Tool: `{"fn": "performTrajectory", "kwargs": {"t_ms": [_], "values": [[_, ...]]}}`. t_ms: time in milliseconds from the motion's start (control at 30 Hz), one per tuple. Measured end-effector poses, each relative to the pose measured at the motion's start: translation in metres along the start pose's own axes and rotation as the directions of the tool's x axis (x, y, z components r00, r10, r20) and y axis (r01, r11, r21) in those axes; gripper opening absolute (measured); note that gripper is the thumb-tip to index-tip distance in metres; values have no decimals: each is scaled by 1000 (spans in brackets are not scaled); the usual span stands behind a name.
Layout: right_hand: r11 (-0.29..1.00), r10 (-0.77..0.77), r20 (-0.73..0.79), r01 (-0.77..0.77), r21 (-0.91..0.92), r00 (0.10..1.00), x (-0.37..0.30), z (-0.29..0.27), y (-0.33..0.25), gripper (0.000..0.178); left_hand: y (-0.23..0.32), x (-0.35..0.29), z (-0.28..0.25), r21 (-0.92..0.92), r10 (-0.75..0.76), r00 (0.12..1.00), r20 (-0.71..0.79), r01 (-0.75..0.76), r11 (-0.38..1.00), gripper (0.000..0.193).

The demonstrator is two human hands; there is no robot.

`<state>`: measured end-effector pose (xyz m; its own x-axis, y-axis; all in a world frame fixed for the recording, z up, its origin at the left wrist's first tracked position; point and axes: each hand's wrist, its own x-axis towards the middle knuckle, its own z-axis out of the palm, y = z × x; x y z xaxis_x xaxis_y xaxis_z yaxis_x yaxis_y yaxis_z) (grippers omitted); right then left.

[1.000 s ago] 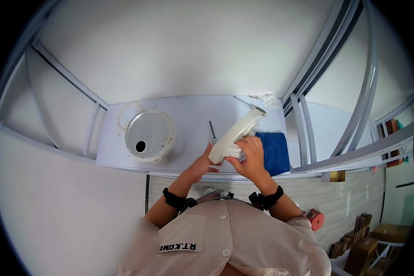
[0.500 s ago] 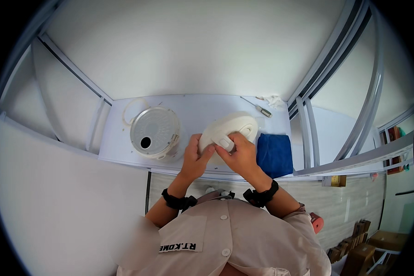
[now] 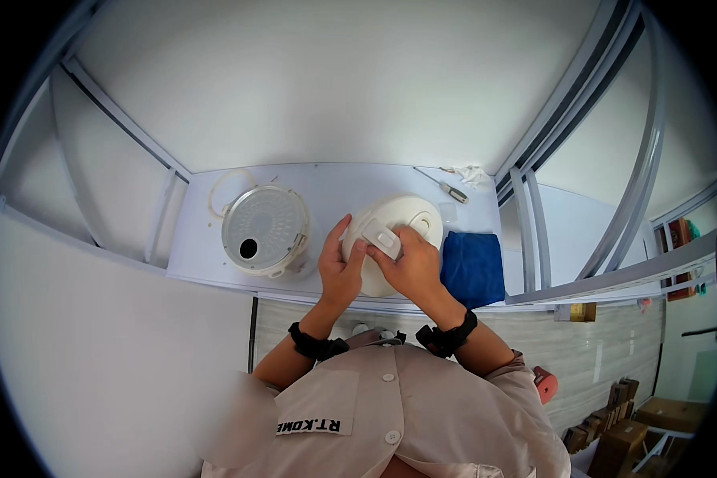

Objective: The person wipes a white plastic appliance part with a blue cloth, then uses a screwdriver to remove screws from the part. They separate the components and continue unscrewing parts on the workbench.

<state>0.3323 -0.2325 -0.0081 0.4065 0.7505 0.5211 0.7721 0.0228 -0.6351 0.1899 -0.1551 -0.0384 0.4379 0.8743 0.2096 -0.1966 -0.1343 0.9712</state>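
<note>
A white plastic rice cooker lid cover, rounded, with a round vent recess, is between my hands near the front of the table. My left hand grips its left side, with the thumb near the raised latch piece. My right hand is closed over the cover's right front, thumb and fingers at the latch piece. To the left stands the rice cooker, topped by a round metal plate with a dark round hole. The cover's underside is hidden.
Right of the cover lies a folded blue cloth. A screwdriver and crumpled white tissue lie at the back right. A pale ring-shaped seal rests behind the cooker. Metal frame bars rise at the table's right.
The lid cover has turned from a tilted pose to a flatter one, showing more of its top and front. My left fingers have spread further up its left side.
</note>
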Motion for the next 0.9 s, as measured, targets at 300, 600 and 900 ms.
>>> {"fn": "performTrajectory", "kwargs": {"t_ms": [300, 600, 900], "values": [[999, 22, -47, -20, 41, 999, 1, 1, 4, 43, -7, 6, 4, 94, 152, 988, -11, -150, 984, 52], [989, 40, -53, -32, 144, 998, -1, 9, 7, 45, -7, 8, -4, 79, 237, 971, -1, -237, 968, 52], [996, 39, -36, -36, 84, 999, 1, -1, -6, 36, 2, 8, -13, 212, 282, 957, 64, -290, 933, 55]]}}
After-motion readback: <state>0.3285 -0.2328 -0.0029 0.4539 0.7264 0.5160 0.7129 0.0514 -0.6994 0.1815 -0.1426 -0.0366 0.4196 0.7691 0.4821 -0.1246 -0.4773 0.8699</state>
